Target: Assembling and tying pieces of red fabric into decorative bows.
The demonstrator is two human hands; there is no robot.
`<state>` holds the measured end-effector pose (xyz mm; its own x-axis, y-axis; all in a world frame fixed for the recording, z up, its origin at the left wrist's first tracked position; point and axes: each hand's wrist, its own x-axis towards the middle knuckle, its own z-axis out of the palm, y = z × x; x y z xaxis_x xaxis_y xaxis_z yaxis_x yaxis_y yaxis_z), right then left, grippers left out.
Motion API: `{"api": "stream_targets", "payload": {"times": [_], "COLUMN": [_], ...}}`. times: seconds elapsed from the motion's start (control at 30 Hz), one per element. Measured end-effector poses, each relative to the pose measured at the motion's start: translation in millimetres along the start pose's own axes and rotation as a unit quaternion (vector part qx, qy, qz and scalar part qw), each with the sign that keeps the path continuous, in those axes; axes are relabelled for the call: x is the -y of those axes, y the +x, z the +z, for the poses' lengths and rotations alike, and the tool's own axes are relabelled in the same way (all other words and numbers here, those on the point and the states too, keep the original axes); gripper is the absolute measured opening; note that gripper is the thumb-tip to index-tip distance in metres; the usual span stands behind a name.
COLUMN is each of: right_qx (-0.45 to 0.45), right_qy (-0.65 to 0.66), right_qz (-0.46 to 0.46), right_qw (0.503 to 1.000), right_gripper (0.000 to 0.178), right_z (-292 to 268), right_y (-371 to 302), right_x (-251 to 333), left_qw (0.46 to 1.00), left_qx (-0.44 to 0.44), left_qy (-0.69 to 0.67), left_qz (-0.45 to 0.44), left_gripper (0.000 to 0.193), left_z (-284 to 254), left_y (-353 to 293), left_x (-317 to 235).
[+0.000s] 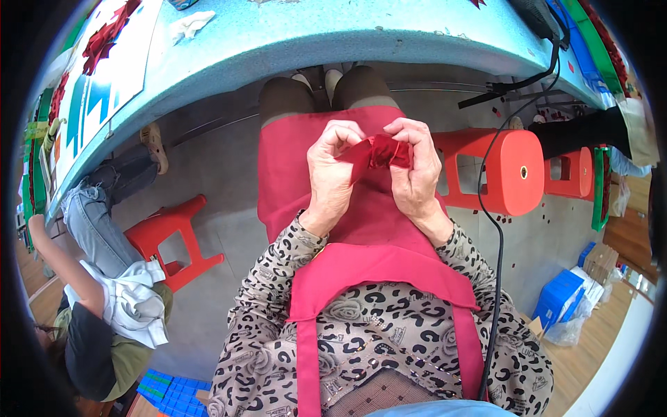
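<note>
A dark red piece of shiny, folded ribbon or fabric is held up between my two hands, above my lap. My left hand pinches its left end with curled fingers and thumb. On the other side my right hand grips the right end the same way. The middle of the piece looks bunched or folded between the fingertips. Beneath both hands lies the red apron that covers my lap.
A light blue table curves across the front, with red ribbon pieces at its far left. Red stools stand at the right, another at the left. A black cable hangs at my right. A person sits at the left.
</note>
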<state>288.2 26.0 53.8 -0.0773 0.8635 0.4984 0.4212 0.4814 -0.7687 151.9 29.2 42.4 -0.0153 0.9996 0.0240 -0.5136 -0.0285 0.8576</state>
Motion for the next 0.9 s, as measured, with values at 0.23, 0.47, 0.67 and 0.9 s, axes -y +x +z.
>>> {"api": "stream_targets", "payload": {"times": [0.23, 0.47, 0.67, 0.9], "right_qx": [0.036, 0.043, 0.003, -0.055], "right_qy": [0.014, 0.153, 0.21, 0.157], "right_qz": [-0.098, 0.134, 0.172, 0.051], "right_qw": [0.994, 0.978, 0.962, 0.985], "right_gripper": [0.024, 0.017, 0.019, 0.022], "right_z": [-5, -4, 4, 9], "right_y": [7, -1, -2, 1], "right_x": [-19, 0, -2, -9], "left_qw": [0.988, 0.987, 0.994, 0.974], "left_qx": [0.017, 0.007, 0.063, 0.082], "left_qy": [0.156, -0.103, -0.014, -0.088], "left_qz": [0.001, -0.12, -0.086, -0.193], "left_gripper": [0.015, 0.013, 0.018, 0.015], "left_z": [-2, -2, -13, -9], "left_y": [-2, 5, 8, 17], "left_x": [-12, -15, -10, -32]}}
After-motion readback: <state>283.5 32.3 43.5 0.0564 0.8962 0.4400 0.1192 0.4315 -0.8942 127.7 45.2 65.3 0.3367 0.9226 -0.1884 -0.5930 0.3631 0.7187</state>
